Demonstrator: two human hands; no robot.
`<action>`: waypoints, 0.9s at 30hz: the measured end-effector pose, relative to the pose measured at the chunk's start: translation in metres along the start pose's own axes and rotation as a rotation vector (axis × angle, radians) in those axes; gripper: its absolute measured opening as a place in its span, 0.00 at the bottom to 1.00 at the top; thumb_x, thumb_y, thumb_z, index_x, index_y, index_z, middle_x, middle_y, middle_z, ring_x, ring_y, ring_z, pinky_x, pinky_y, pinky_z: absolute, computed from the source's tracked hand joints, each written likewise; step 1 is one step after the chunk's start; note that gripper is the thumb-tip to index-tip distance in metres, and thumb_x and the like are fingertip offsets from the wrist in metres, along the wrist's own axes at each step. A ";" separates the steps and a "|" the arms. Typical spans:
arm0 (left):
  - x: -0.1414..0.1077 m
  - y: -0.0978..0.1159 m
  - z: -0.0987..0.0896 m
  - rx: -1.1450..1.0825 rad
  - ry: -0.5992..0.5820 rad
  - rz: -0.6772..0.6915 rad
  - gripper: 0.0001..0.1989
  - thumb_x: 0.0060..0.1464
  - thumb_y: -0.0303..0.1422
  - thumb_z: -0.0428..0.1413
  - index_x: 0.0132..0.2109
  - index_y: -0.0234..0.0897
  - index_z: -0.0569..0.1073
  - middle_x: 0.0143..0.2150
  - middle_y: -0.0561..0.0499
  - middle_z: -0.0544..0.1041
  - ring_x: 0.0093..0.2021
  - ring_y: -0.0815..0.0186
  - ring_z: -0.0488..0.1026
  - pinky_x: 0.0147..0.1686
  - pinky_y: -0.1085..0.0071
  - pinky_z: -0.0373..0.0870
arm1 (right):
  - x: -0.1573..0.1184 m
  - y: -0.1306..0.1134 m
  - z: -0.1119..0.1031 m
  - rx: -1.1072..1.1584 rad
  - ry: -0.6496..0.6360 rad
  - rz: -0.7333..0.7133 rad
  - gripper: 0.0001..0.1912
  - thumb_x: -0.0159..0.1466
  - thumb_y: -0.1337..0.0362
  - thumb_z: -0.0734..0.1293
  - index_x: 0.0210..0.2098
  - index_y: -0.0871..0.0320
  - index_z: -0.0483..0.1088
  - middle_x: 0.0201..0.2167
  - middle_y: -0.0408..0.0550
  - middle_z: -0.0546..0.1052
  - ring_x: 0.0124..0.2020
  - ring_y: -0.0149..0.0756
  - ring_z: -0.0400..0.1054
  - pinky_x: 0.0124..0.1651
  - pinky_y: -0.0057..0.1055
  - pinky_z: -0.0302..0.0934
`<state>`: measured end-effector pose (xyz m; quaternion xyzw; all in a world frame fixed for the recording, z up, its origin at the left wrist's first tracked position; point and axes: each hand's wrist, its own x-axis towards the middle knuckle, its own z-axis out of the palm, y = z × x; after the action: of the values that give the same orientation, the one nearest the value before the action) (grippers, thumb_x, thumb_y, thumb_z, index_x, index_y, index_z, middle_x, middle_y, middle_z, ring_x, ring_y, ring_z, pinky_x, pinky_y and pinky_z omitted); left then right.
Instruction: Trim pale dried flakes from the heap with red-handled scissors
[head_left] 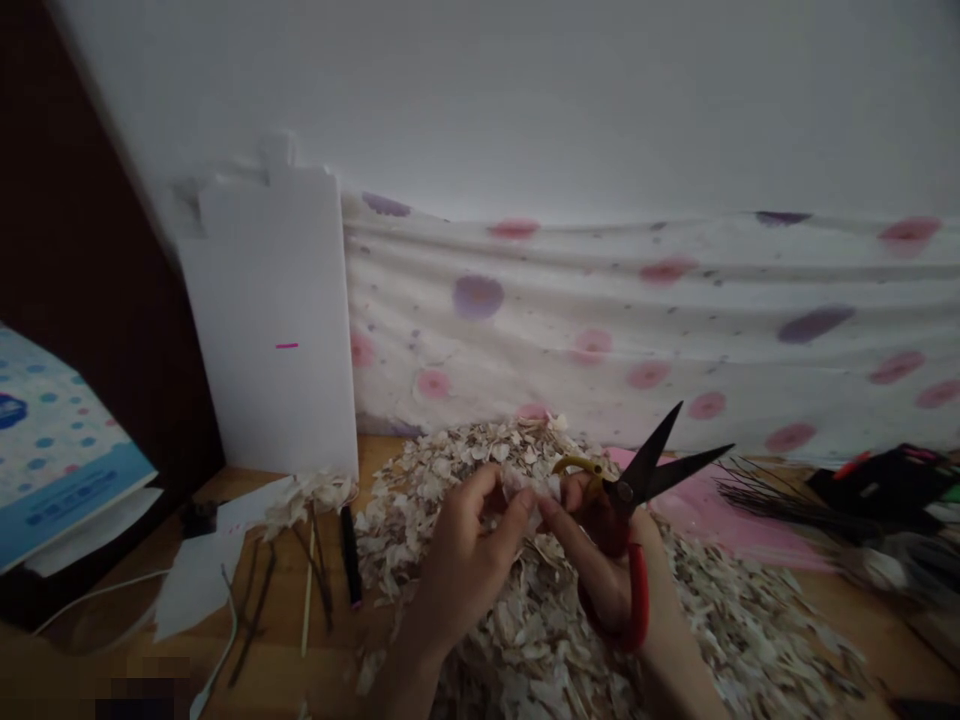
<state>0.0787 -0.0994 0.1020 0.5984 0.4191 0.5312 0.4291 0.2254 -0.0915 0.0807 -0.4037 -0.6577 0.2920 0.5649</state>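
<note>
My left hand (466,570) pinches a pale flake (529,490) between thumb and fingertips, close to my right hand (600,570). My right hand holds red-handled scissors (643,475) with open black blades pointing up and to the right. A yellow-coated ring sits on the scissors near the pivot, and part of the handles is hidden by my fingers. Both hands are above a large heap of cream and brown flakes (720,620), which could be shell or bark. The picture does not settle which.
On the wooden table (862,600) lie a black marker (350,555), thin twigs (259,610), white paper with flakes (202,570), and a dark bristly bundle (780,505). Behind stand a white board (270,320) and polka-dot cloth (600,330). A blue booklet (52,450) is at left.
</note>
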 end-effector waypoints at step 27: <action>0.001 -0.009 0.001 0.069 -0.014 -0.007 0.11 0.60 0.40 0.56 0.33 0.38 0.71 0.32 0.50 0.74 0.35 0.63 0.72 0.36 0.71 0.67 | 0.003 0.004 -0.003 0.028 0.040 -0.012 0.14 0.67 0.59 0.68 0.31 0.56 0.60 0.26 0.40 0.65 0.27 0.30 0.61 0.29 0.24 0.57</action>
<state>0.0792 -0.0957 0.0933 0.6149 0.4365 0.5106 0.4130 0.2291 -0.0873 0.0796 -0.3977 -0.6446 0.2898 0.5851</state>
